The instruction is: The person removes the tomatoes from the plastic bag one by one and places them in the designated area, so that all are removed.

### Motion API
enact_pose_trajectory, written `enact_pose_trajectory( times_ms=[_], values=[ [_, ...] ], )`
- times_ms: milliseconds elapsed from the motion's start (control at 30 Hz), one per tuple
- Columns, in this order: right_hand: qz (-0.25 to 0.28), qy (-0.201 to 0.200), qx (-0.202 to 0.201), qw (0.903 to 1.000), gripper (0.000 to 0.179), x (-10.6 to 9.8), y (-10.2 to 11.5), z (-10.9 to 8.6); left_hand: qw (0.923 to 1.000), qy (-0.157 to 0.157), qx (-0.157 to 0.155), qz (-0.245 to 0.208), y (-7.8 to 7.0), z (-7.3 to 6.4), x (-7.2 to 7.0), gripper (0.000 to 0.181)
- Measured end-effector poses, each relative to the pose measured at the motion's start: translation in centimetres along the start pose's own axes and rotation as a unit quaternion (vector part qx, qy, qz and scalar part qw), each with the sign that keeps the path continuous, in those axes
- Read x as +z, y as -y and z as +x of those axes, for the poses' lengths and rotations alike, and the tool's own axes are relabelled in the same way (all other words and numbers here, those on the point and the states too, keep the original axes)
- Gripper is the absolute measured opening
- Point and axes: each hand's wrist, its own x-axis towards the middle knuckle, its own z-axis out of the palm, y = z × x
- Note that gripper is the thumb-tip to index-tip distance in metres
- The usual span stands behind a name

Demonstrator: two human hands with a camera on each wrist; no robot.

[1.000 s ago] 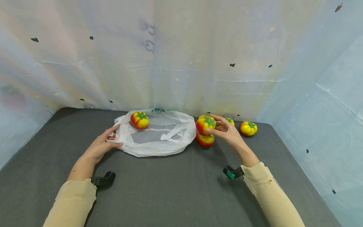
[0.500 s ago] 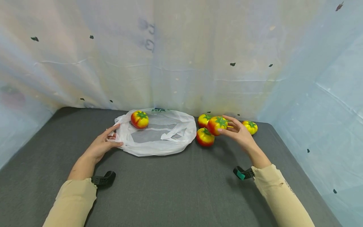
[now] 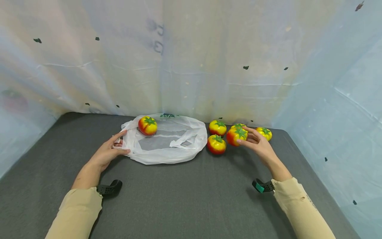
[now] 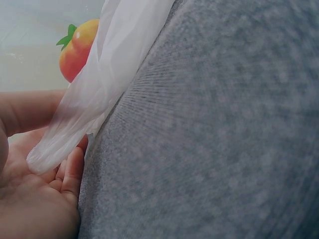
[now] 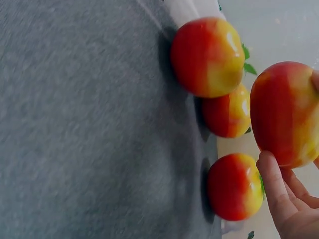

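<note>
I have the right hand (image 3: 259, 145) gripping a red-and-yellow tomato (image 3: 236, 136) between thumb and fingers, raised off the dark grey table (image 3: 185, 199) near four other tomatoes (image 3: 216, 145). I see the left hand (image 3: 104, 154) with fingers curled round the white plastic bag's (image 3: 167, 160) edge; a bagged tomato (image 3: 147, 125) lies at the left within its open mouth.

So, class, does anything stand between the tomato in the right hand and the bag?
Yes: a nearer tomato and a farther tomato sit on the table between the held tomato and the white plastic bag, near its right edge. The held tomato looks raised, so carrying it over them seems possible.
</note>
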Motion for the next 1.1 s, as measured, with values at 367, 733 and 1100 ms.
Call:
enact_pose_trajectory(
  times_ms=[367, 733, 1100],
  values=[
    [-0.030, 0.007, 0.007, 0.9995, 0.078, -0.5, -1.7, -0.3, 1.0000, 0.000, -0.007, 0.002, 0.0, 0.0, -0.1, 0.088],
    [-0.043, 0.018, 0.013, 0.9988, 0.074, -0.6, -3.1, -0.3, 1.0000, -0.006, -0.004, 0.004, 0.0, 0.0, 0.0, 0.087],
    [-0.060, 0.023, 0.024, 0.9976, 0.076, -0.6, -4.1, 0.1, 1.0000, -0.004, -0.001, 0.000, 0.1, 0.0, 0.0, 0.087]
  ],
)
